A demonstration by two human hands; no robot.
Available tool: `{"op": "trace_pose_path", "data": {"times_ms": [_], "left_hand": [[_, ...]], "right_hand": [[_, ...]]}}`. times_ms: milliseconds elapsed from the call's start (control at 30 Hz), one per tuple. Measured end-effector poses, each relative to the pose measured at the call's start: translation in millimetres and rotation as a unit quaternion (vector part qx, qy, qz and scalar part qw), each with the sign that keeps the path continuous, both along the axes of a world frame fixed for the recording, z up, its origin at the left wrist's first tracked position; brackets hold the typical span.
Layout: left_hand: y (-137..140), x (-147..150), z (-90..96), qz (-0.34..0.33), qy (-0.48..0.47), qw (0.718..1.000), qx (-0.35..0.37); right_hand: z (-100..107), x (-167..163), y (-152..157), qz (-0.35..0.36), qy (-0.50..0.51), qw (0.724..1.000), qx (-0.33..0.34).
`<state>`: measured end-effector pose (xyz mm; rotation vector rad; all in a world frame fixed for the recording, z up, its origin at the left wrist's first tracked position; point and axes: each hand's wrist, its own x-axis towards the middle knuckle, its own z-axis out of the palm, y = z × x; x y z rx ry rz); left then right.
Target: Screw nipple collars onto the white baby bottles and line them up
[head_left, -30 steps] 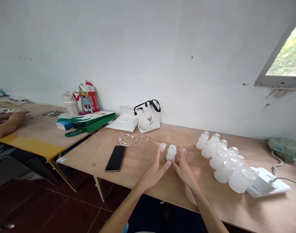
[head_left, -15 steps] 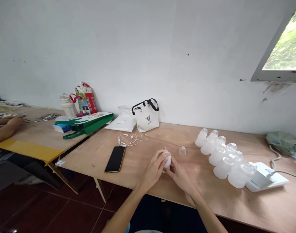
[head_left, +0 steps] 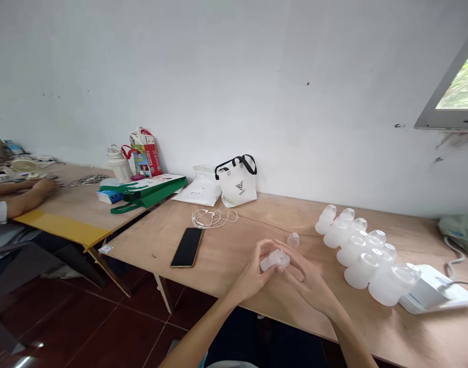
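Observation:
A small frosted white baby bottle [head_left: 271, 260] is tilted onto its side between my two hands, just above the wooden table. My left hand [head_left: 255, 273] is curled round the bottle's left end, thumb underneath. My right hand [head_left: 303, 275] has its fingers closed about the other end, where the bottle's top part is partly covered. Just beyond my right fingers, a clear dome-shaped cap [head_left: 293, 239] stands on the table. To the right stand several similar frosted bottles [head_left: 357, 273] in two slanting rows, with clear caps on top.
A black phone [head_left: 186, 248], white wired earphones [head_left: 210, 219] and white bags [head_left: 239, 186] lie to the left and back. A white box-like device [head_left: 429, 289] with a cable is at the right. Another person's hands [head_left: 44, 189] rest on the neighbouring table [head_left: 84, 204].
The bottle has gone from upright to tilted on its side in my hands. Both hands have risen slightly off the table and spread around it. The view has swung a little to the left.

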<state>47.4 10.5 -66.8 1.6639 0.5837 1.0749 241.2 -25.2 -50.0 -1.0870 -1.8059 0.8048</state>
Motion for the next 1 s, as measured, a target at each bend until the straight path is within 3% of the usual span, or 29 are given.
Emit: {"op": "trace_pose_path", "data": {"times_ms": [133,267,367,500,567,767,1000], "left_hand": [[7,-1,-7.2,0.014,0.093,0.996,0.003],[13,-6,-6.8,0.08,0.158,0.984,0.005],[13,-14,5.3,0.102,0.179,0.978,0.035],[10,-25,26.2,0.081,0.17,0.975,0.12],[9,-28,32.8,0.071,0.147,0.978,0.129],[4,-34,40.4,0.023,0.08,0.996,-0.01],[2,-48,49.8,-0.041,0.003,0.991,-0.125]], "right_hand": [[-6,-3,4,-0.015,0.076,0.996,-0.049],[-6,-3,8,-0.017,0.105,0.993,-0.054],[-1,6,7,-0.028,0.1,0.994,-0.042],[10,21,4,-0.034,0.082,0.994,-0.061],[14,24,0,-0.038,0.091,0.993,-0.067],[20,13,-12,-0.087,0.083,0.993,-0.01],[30,3,-24,-0.12,0.029,0.987,0.105]]}}
